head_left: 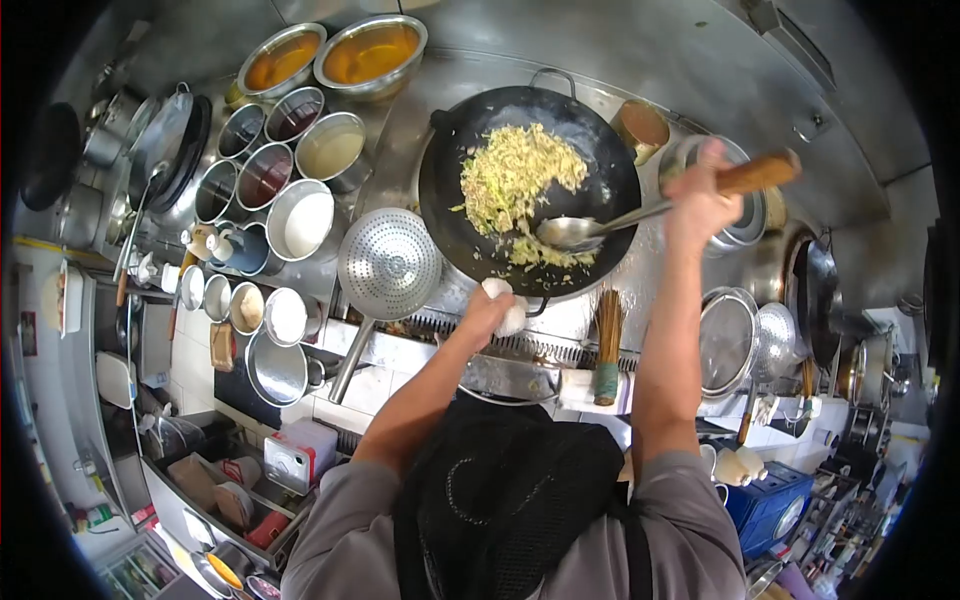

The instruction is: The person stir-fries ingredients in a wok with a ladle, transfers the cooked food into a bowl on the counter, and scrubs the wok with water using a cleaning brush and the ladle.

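A black wok (470, 115) sits on the stove with a heap of yellow fried rice (515, 180) in it, flecked with green. At the wok's near edge, my left hand (487, 318) is closed round a folded white cloth (512, 318) beside the small wok handle (540, 306). My right hand (706, 200), slightly blurred, grips the long-handled wok ladle (574, 233) near its wooden end, to the right of the wok. The ladle's bowl rests inside the wok at the lower right of the rice, touching some loose grains.
Left of the wok lie a perforated strainer (390, 262) and several metal pots of seasonings, including a white one (300, 220). Two steel bowls of orange liquid (370, 52) stand behind. A bamboo brush (607, 350) is near the front edge; a mesh sieve (727, 342) is at right.
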Demonstrator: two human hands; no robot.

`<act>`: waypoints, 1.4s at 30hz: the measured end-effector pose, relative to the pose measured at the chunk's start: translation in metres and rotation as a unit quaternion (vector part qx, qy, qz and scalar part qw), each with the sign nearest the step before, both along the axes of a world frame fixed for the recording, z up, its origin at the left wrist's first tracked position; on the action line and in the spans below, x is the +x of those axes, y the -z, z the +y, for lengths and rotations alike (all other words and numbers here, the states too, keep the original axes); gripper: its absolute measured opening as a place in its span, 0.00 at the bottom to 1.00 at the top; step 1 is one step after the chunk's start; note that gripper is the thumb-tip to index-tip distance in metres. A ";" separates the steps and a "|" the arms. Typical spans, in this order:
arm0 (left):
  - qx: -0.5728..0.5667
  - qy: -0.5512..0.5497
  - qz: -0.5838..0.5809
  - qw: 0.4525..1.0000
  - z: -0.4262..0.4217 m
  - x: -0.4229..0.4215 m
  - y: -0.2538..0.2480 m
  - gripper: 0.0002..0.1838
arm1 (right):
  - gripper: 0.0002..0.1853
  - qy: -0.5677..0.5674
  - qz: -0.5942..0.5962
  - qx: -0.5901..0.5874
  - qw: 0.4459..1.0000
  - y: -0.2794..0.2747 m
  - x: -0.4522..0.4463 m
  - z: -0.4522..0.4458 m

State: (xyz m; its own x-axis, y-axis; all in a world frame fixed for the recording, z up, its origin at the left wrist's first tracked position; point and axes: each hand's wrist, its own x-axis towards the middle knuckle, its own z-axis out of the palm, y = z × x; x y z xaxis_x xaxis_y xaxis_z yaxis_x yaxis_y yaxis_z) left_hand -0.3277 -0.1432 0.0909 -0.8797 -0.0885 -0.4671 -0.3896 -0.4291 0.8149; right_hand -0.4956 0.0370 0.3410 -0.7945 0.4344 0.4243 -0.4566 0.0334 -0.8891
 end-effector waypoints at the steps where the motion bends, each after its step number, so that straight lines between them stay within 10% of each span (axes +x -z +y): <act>1: -0.005 0.005 -0.011 1.000 -0.001 0.000 -0.001 0.16 | 0.21 0.039 0.028 -0.028 0.998 0.004 -0.011 0.008; 6: -0.007 0.034 -0.003 0.999 -0.004 -0.002 -0.003 0.18 | 0.19 -0.113 0.011 -0.065 0.991 0.047 -0.001 -0.034; 14: 0.001 0.020 0.015 1.000 -0.005 -0.002 0.006 0.18 | 0.19 0.046 0.091 -0.078 0.992 0.017 -0.036 -0.028; 18: 0.014 0.002 0.004 1.000 -0.001 -0.002 0.004 0.16 | 0.22 -0.162 0.002 -0.024 0.987 0.021 -0.024 -0.045; 25: 0.006 -0.006 0.025 1.000 -0.002 -0.003 0.013 0.16 | 0.20 -0.018 0.117 -0.100 0.988 0.003 -0.040 -0.065; 31: 0.003 0.005 0.036 0.999 -0.005 -0.004 0.018 0.14 | 0.23 -0.321 -0.041 0.055 0.945 0.003 -0.020 -0.091; 36: -0.001 -0.025 -0.036 0.999 -0.004 -0.004 0.031 0.13 | 0.20 -0.334 0.035 0.116 0.935 -0.035 0.061 -0.117; 38: 0.010 0.014 0.051 0.999 -0.007 -0.002 0.014 0.13 | 0.20 -0.444 0.147 0.249 0.848 -0.003 0.078 -0.107; 42: 0.009 0.025 0.026 0.999 -0.011 -0.001 0.022 0.14 | 0.21 -0.407 -0.014 0.246 0.880 0.005 0.070 -0.095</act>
